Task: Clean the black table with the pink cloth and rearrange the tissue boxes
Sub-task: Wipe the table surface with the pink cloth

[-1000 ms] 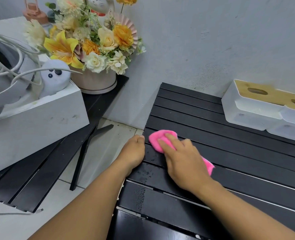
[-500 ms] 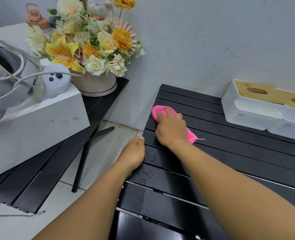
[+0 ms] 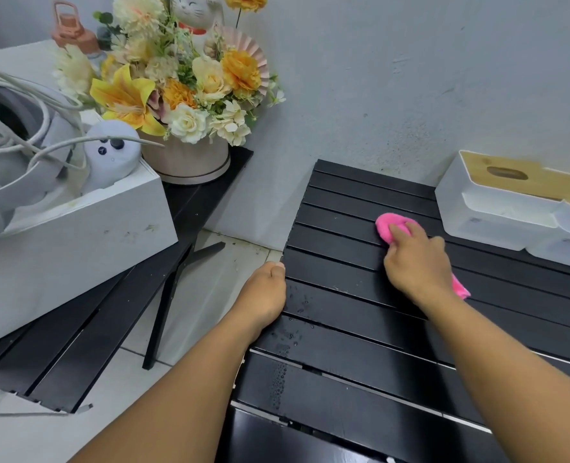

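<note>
head view, and here we go: the right hand (image 3: 414,265) is down on the black table (image 3: 343,332), fingers bent over the pink cloth (image 3: 394,225) and clutching it against the slats. the bunched front of the cloth pokes out just past the fingertips, and a thin tail of it sticks out behind the wrist. the thumb is splayed out to the hand's right.

well to the left of that grip, the left hand (image 3: 263,295) sits at the table's left edge, curled over it and holding on; the fingertips are tucked out of sight.

just beyond and to the right of the cloth hand stand the 2 tissue boxes (image 3: 497,208), white with wooden tops, touching side by side against the wall (image 3: 410,78). the cloth is near the closer box but apart from it.

nearer the person than the grip, water droplets (image 3: 278,379) bead on the slats close to the left edge.

far left of both hands, a second dark table (image 3: 59,355) carries a white box (image 3: 76,235) stuffed with white cables (image 3: 26,128), and a pot of flowers (image 3: 183,158) with a cat figurine (image 3: 193,11) behind it. pale floor tiles (image 3: 203,295) show between the 2 tables.
</note>
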A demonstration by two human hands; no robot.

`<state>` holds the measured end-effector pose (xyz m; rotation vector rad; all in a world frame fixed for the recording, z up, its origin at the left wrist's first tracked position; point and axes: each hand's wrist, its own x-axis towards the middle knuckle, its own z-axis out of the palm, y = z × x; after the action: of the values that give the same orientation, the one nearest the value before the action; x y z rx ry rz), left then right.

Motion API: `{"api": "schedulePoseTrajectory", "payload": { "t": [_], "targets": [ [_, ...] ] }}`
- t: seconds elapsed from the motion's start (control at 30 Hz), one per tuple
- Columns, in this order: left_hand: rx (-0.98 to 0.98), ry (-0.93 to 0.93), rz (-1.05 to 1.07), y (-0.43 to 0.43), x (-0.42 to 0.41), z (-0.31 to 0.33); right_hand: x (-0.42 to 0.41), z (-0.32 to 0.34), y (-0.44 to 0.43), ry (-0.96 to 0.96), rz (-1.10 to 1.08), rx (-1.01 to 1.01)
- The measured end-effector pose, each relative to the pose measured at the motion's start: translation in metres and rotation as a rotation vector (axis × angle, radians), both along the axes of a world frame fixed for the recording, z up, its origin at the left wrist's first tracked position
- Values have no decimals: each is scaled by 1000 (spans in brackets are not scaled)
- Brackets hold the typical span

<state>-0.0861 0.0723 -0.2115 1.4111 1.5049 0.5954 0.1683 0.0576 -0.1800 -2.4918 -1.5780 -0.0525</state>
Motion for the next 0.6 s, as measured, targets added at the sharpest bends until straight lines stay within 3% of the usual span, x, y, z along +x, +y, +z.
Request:
{"api": "schedulePoseTrajectory", "payload": {
  "t": [0.1,0.27,0.4,0.5,0.6],
  "targets": [
    [5,6,8,-2,0,0,-32,3,26,-13,-9,-24],
    [18,-37,0,1,1,-3,-100,-4,5,-106,407,41],
    [29,-28,1,0,1,-2,-91,-12,-49,-77,607,71],
    [2,-23,-4,0,0,-2,-50,-11,-52,-85,506,94],
    [-1,-14,-6,0,0,-2,-10,-9,-26,-110,250,49]
  ]
}}
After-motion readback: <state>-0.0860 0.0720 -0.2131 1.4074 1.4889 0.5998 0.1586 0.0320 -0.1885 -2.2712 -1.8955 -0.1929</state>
